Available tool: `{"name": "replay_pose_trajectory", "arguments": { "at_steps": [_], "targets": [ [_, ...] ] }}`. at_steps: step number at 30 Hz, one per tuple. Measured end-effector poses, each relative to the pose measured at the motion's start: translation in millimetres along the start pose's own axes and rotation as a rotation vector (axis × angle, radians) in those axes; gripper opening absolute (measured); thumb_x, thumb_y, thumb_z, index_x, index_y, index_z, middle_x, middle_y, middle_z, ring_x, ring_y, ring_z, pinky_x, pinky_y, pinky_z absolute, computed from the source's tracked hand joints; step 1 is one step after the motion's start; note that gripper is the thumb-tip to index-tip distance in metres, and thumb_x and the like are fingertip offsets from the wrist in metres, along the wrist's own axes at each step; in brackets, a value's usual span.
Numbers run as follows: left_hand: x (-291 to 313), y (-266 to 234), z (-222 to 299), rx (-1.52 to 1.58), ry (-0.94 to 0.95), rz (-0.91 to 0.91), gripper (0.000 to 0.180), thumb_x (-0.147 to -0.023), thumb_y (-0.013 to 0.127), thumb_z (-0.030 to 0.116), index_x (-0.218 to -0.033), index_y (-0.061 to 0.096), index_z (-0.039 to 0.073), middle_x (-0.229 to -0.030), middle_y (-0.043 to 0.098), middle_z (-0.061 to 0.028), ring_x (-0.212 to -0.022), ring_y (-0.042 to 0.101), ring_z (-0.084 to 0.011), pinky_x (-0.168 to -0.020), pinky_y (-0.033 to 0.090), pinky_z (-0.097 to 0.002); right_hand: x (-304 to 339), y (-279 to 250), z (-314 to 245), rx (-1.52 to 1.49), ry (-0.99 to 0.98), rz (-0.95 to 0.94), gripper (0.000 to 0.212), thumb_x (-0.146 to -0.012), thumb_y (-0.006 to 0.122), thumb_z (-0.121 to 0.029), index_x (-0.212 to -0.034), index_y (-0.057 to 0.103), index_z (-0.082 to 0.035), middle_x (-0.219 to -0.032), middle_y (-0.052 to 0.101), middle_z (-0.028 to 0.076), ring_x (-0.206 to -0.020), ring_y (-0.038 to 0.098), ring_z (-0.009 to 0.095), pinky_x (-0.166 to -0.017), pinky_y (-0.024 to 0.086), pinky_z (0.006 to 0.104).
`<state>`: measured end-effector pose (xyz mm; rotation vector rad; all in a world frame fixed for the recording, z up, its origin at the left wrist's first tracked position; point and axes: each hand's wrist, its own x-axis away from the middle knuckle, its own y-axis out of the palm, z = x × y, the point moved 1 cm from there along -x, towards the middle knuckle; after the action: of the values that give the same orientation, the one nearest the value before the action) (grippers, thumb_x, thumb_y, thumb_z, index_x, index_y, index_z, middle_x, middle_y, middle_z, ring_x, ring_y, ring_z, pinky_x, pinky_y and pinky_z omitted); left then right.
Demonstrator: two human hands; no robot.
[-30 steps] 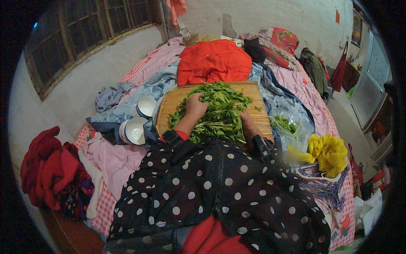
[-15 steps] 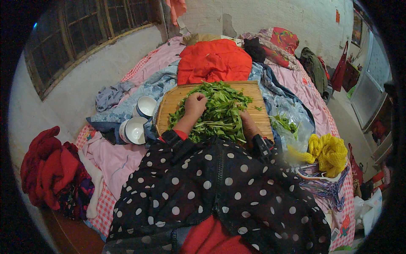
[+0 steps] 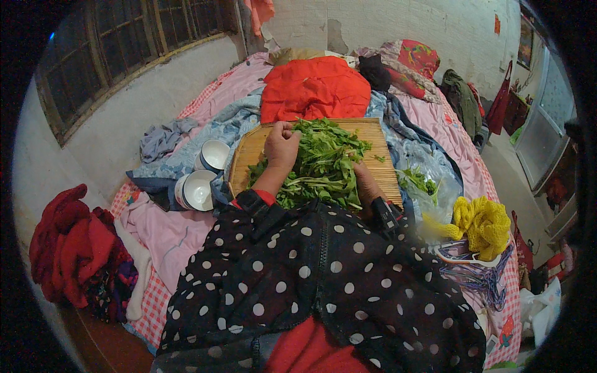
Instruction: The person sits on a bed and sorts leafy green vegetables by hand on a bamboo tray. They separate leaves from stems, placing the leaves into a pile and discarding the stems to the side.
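Note:
A heap of leafy greens [image 3: 326, 165] lies on a flat board of light slats [image 3: 379, 177]. At the heap's far left edge is my left hand [image 3: 282, 151], its fingers closed in a pinch. Whatever that pinch holds is too small to make out. On the right side of the pile, my right hand [image 3: 365, 180] is closed on leafy greens, with leaves covering most of its fingers.
Two white bowls [image 3: 199, 189] stand left of the board. To its right are a clear plastic bag [image 3: 444, 189] with greens, a yellow mesh bag [image 3: 485, 227] and thin hangers [image 3: 485, 283]. Red cloth [image 3: 314, 90] is piled behind the board.
My left hand has moved away from me and slightly left, from over the heap to its far left edge. The right hand stays nearly in place.

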<state>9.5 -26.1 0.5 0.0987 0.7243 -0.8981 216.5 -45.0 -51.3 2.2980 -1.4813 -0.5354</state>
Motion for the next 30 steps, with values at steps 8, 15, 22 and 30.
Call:
{"name": "replay_pose_trajectory", "arguments": {
  "at_steps": [8,15,22,30],
  "targets": [
    [-3,1,12,0.006,0.211,0.038,0.016,-0.069,0.059,0.0,-0.083,0.053,0.006,-0.073,0.051,-0.0053,-0.064,0.053,-0.0207,-0.06,0.043,-0.0314,-5,-6,6,-0.045,0.06,0.033,0.035,-0.082,0.057,-0.022,-0.114,0.053,-0.009,-0.097,0.06,0.003,-0.081,0.06,0.014,-0.068,0.049,0.0281],
    [3,6,22,0.111,0.361,-0.253,0.012,-0.072,0.054,-0.001,-0.081,0.059,0.003,-0.079,0.053,-0.0074,-0.071,0.053,-0.0171,-0.062,0.043,-0.028,-7,-5,6,-0.043,-0.016,-0.035,0.033,-0.083,0.057,-0.02,-0.114,0.052,-0.008,-0.096,0.061,0.003,-0.077,0.06,0.013,-0.065,0.05,0.0265],
    [13,13,37,0.186,0.44,-0.541,0.009,-0.076,0.056,0.008,-0.081,0.059,0.001,-0.077,0.053,-0.0095,-0.071,0.053,-0.0232,-0.064,0.043,-0.0311,-9,-6,9,-0.047,-0.016,-0.065,0.034,-0.082,0.057,-0.019,-0.113,0.052,-0.006,-0.097,0.061,0.003,-0.079,0.06,0.013,-0.068,0.049,0.0275],
    [18,17,39,0.201,0.422,-0.585,0.014,-0.081,0.059,0.016,-0.082,0.056,0.002,-0.078,0.051,-0.0045,-0.072,0.05,-0.0152,-0.066,0.041,-0.0274,-11,-6,9,-0.067,-0.025,-0.099,0.037,-0.081,0.058,-0.017,-0.115,0.051,-0.005,-0.099,0.06,0.003,-0.082,0.059,0.013,-0.072,0.049,0.0273]
  ]
}}
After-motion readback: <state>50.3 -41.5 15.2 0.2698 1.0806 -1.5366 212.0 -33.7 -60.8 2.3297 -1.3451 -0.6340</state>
